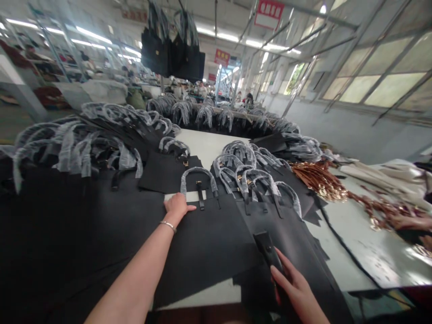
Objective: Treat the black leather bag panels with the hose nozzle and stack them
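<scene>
Panel of smooth black leather-like material [205, 243] lying flat beneath and near of the left hand [177, 204], with an arched handle in cloudy plastic wrap [213, 182] and a narrow black strap with gold-coloured buckle [200, 198] just beyond its far edge. Left thumb stretched rightward along that edge, other fingers bent; cannot tell whether pinching the panel. Right hand [293, 283] wrapped around a black handheld tool [266, 247], held near the panel's right edge. Black bags with plastic-wrapped handles [155, 51] hanging high on the far side, left of centre, contents hidden. Brown straps with gold-coloured metal ends [312, 177] heaped on the pale tabletop [388, 256] at right, near another person's hand [410, 222]. Red-and-white sign [269, 14] hanging high, right of centre, characters too blurred to read.
</scene>
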The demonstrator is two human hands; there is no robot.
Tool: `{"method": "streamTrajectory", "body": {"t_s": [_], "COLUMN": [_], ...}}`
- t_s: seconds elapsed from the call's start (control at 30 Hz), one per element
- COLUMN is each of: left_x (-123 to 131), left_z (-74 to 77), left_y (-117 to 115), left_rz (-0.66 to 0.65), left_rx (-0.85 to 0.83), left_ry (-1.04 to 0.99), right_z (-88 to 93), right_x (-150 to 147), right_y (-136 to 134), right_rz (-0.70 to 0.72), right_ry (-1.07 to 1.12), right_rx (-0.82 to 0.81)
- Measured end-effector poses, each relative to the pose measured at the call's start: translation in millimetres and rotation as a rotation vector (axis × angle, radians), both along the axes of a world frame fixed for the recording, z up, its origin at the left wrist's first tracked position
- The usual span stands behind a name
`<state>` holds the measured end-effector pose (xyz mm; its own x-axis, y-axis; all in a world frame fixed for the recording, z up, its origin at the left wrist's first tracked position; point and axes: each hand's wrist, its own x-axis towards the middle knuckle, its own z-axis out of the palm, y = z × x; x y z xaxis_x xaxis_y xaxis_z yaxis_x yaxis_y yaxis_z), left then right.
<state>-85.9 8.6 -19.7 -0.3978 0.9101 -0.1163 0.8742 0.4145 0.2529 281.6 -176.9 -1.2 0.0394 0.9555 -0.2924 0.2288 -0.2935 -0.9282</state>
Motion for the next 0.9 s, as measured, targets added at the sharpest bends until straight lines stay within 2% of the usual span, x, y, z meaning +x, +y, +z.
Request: {"method": "streamTrajectory", "body": {"t_s": [0.07,0.2,0.27,0.37,0.43,0.5,0.57,0.6,0.63,0.67,0.7,0.73,0.8,0.83,0.9], "left_x": [-6.6,-5.0,-5.9,-19.3,-32.7,-40.6,-33.4,-22.2,-5.6,15.6,40.6,67.7,121.6,145.2,180.2], "left_z": [0.7,9.0,23.7,60.3,88.9,112.6,123.6,122.4,116.3,105.6,90.9,73.4,35.2,17.0,-12.4], "left_y": [9.3,22.5,31.6,53.2,71.1,87.3,96.6,97.3,94.7,88.8,79.7,67.9,38.4,22.4,-8.3], "left_rz": [-0.099,-0.285,-0.334,-0.367,-0.316,-0.165,-0.023,-0.006,-0.05,-0.153,-0.312,-0.527,-0.891,-1.009,-1.106], "left_rx": [-0.051,0.074,0.16,0.263,0.345,0.52,0.714,0.772,0.791,0.763,0.702,0.627,0.503,0.46,0.395], "left_ry": [-0.124,-0.171,-0.141,-0.084,0.005,0.135,0.242,0.252,0.23,0.171,0.09,0.008,-0.118,-0.155,-0.172], "right_z": [-5.8,-14.0,-16.2,-18.0,-19.1,-20.2,-20.9,-20.7,-19.9,-18.3,-15.9,-12.7,-3.7,1.9,14.3], "right_x": [1.7,6.8,9.8,13.4,14.9,15.8,16.3,16.5,16.8,17.1,17.7,18.6,21.3,23.1,27.7], "right_y": [-0.7,-2.6,-3.5,-5.3,-7.2,-9.2,-10.4,-10.4,-9.9,-8.6,-6.5,-3.5,5.7,11.9,26.7], "right_rz": [-0.042,-0.067,-0.071,-0.093,-0.104,-0.108,-0.099,-0.095,-0.093,-0.094,-0.098,-0.106,-0.122,-0.125,-0.118], "right_ry": [-0.001,0.007,0.02,0.049,0.062,0.065,0.064,0.064,0.064,0.066,0.069,0.074,0.083,0.087,0.091], "right_rx": [-0.007,-0.007,-0.012,-0.012,-0.011,-0.012,-0.02,-0.025,-0.029,-0.038,-0.049,-0.061,-0.084,-0.089,-0.088]}}
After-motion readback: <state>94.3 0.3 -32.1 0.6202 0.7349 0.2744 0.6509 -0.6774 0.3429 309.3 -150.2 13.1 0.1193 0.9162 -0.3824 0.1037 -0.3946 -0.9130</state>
